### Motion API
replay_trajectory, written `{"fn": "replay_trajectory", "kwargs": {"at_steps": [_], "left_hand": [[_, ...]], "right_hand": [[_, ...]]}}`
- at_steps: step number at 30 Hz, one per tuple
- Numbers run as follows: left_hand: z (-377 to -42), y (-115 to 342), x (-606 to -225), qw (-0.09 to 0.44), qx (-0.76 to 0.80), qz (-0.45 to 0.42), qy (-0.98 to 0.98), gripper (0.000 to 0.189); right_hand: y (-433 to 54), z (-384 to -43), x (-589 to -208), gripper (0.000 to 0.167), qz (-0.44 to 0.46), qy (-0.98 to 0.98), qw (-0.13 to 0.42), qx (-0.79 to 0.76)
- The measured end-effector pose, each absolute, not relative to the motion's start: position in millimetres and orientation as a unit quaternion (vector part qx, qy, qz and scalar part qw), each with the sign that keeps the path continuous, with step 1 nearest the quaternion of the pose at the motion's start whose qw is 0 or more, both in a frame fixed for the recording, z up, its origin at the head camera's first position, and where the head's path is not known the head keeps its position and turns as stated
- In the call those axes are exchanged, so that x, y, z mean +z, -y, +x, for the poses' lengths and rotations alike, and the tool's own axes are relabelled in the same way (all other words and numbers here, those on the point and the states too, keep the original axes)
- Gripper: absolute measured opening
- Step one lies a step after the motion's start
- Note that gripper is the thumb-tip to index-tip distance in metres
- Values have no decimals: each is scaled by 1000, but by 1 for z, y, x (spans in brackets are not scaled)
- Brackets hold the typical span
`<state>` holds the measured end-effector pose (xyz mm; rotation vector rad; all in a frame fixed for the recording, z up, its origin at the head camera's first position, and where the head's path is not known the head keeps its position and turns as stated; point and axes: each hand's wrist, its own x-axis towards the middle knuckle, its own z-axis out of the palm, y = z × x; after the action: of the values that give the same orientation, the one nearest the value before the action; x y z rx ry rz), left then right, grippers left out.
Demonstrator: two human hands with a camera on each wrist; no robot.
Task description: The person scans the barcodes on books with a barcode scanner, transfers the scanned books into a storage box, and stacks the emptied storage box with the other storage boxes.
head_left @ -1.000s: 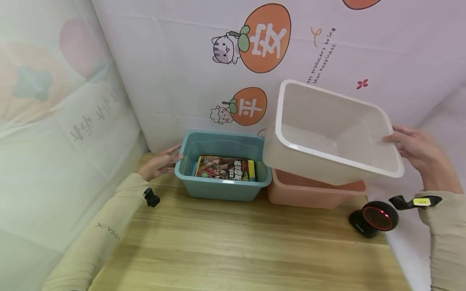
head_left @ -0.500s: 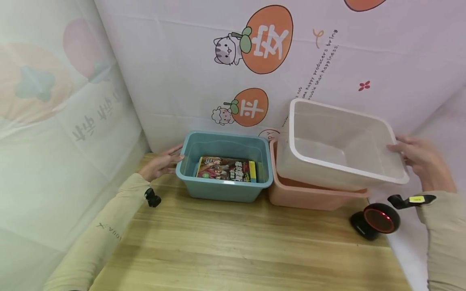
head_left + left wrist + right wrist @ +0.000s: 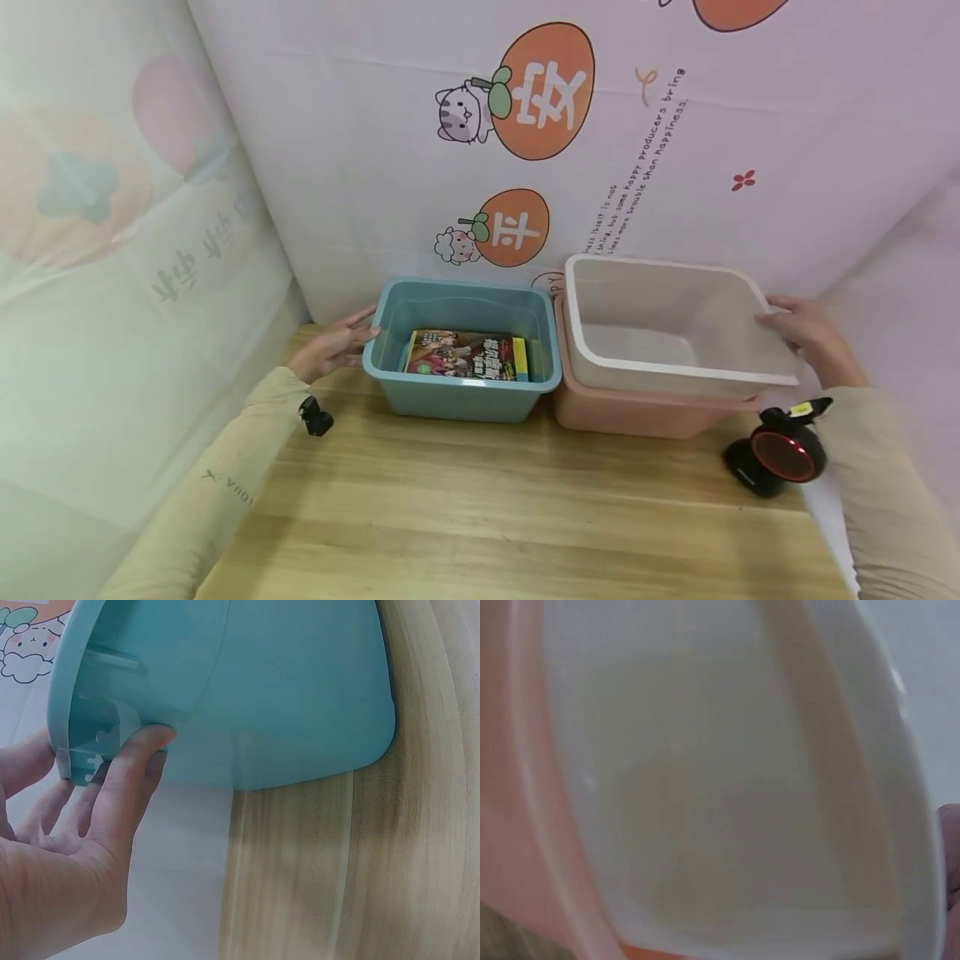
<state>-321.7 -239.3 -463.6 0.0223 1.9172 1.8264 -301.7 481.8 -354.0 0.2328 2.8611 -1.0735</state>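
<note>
At the left end of a blue plastic bin, my left hand holds the rim. In the left wrist view, its fingers reach under the lip against the outer wall. My right hand grips the right end of a white bin. This white bin sits partly inside a salmon-pink bin, its right end slightly raised. The right wrist view is blurred and shows the white wall inside the pink rim; only a bit of the hand appears.
Inside the blue bin lies a colourful printed box or book. A black device with a red-lit ring stands right of the pink bin on the wooden table. Printed white cloth hangs behind the bins.
The white bin has come down into the pink bin and levelled out, my right hand moving down and left with it. My left hand stays at the blue bin.
</note>
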Motion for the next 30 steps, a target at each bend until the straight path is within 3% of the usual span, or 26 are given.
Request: {"fn": "replay_trajectory", "kwargs": {"at_steps": [7,12,21,30], "left_hand": [[-325,239,-465,251,679,24,-690,73],[-327,239,-464,250,672,23,-697,72],[-326,241,-461,251,673,27,-695,73],[-323,242,-465,244,667,10,-704,73]], "right_hand": [[-476,-302,-386,53,56,-962,-35,-265],[-468,-295,-399,54,65,-970,-39,-231],[-443,-287,-405,35,85,-982,-36,-163],[-436,-289,-411,60,90,-984,-2,-155]]}}
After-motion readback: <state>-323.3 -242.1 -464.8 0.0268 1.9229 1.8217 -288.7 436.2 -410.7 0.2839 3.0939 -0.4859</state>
